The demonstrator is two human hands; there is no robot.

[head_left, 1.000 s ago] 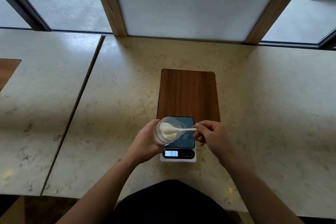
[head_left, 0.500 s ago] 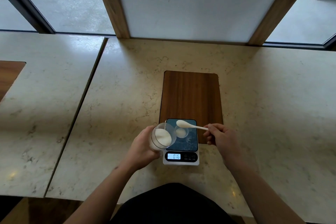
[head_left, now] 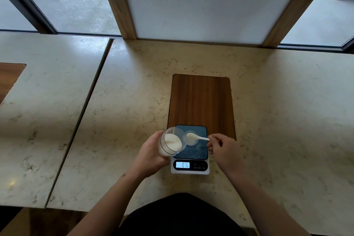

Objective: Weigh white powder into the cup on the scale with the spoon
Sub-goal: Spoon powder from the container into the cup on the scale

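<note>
My left hand (head_left: 152, 154) grips a clear container of white powder (head_left: 172, 142), tilted toward the right, at the left edge of the scale (head_left: 190, 159). A small clear cup (head_left: 192, 139) stands on the scale's dark glass platform. My right hand (head_left: 222, 147) pinches the handle of a white spoon (head_left: 196, 137). The spoon's bowl holds powder and hovers over the small cup. The lit display (head_left: 183, 165) shows digits that look like 016.
The scale's far end rests on a wooden board (head_left: 202, 101) set in a marble counter (head_left: 277, 120). A seam (head_left: 82, 113) separates a second marble slab on the left. Wood-framed window panels (head_left: 201, 4) rise behind the counter.
The spoon came out of the powder container and moved right, over the small cup on the scale. The container stayed in my left hand and shifted slightly left.
</note>
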